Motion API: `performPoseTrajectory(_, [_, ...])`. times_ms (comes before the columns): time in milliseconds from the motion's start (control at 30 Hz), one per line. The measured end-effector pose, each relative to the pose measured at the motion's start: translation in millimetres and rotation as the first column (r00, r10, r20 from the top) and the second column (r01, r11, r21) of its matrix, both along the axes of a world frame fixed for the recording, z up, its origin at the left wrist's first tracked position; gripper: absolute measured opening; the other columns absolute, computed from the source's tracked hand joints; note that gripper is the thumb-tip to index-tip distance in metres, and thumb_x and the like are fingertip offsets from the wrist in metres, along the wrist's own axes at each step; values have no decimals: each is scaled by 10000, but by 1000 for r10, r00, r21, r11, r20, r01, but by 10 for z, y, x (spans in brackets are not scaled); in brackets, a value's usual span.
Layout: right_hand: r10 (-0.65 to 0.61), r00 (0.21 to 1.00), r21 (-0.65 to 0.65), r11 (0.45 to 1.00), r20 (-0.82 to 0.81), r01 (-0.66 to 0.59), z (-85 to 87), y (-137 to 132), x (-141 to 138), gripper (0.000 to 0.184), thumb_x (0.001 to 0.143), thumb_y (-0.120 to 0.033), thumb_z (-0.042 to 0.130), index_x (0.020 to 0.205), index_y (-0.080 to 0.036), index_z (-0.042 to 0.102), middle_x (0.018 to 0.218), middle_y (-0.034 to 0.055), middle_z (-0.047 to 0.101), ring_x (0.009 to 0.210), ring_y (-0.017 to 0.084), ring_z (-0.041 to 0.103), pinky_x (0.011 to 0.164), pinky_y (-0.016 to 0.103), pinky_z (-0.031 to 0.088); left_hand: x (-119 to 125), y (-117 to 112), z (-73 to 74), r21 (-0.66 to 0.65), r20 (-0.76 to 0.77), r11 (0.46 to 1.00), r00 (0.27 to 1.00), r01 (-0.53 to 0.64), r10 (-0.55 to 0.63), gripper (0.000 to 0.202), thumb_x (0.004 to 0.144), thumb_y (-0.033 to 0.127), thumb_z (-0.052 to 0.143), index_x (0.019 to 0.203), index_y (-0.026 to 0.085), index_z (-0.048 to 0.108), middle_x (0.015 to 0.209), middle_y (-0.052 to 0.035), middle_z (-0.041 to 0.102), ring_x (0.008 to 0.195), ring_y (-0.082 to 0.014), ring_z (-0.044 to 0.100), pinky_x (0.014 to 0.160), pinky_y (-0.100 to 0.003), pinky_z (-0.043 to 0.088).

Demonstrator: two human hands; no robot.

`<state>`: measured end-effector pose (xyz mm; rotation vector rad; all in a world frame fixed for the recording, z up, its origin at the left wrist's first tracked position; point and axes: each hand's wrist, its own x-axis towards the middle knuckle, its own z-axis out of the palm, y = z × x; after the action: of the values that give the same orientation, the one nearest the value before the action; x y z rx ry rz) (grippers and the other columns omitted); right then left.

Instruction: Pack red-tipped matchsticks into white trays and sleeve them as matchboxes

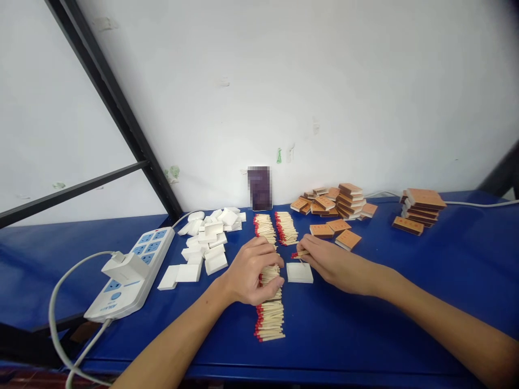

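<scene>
A long row of red-headed matches (pixel 270 321) runs front to back on the blue table. My left hand (pixel 253 270) lies over its middle, with thumb and curved fingers apart and matches showing between them. Right of it, my right hand (pixel 330 265) pinches a few matches (pixel 299 254), their red heads pointing left. Just below those fingertips sits a small white matchbox tray (pixel 300 273); its inside is hard to make out. A second, shorter row of matches (pixel 286 228) lies behind it.
White matchbox trays (pixel 213 232) are heaped on the left, near a white power strip (pixel 138 270) with its cable. Orange matchbox sleeves (pixel 351 200) are piled at the back right, with another stack (pixel 424 202) farther right. A dark blurred rectangle (pixel 260 188) leans against the wall.
</scene>
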<state>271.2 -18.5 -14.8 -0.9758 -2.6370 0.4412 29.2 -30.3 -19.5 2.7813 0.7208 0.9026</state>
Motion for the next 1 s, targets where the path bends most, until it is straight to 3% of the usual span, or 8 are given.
performPoseTrajectory(133, [31, 999, -71, 997, 19, -29, 34, -78, -21, 263, 1008, -243, 254, 861, -205, 469, 939, 65, 535, 753, 178, 508, 689, 330, 435, 31, -38, 26, -69, -91, 997, 995, 31, -37, 311, 794, 379, 539, 945, 147, 681, 943, -99, 668, 893, -234, 519, 846, -404, 405])
performPoseTrajectory(333, [51, 998, -100, 994, 26, -48, 38, -128, -32, 254, 1012, -251, 272, 895, -201, 491, 940, 53, 542, 752, 170, 524, 684, 321, 426, 48, -70, 53, -117, -151, 992, 987, 38, -56, 331, 801, 398, 548, 974, 161, 700, 981, -89, 682, 970, -256, 511, 935, -436, 373])
performPoseTrajectory(667, [46, 998, -97, 994, 49, -41, -36, -54, -37, 216, 985, -236, 402, 945, -187, 609, 936, 51, 584, 830, 174, 568, 746, 307, 442, 34, -66, 62, -146, -209, 989, 977, 14, -45, 373, 826, 433, 543, 1063, 192, 702, 1074, -84, 671, 1017, -257, 512, 974, -447, 331])
performPoseTrajectory(1000, [49, 999, -62, 997, -5, -49, 70, -52, -64, 198, 941, -269, 523, 1012, -214, 700, 887, 30, 683, 801, 160, 611, 700, 262, 426, 47, -83, 88, -100, -210, 995, 978, -10, -11, 343, 805, 414, 561, 1047, 206, 688, 1078, -62, 687, 971, -248, 537, 887, -436, 311])
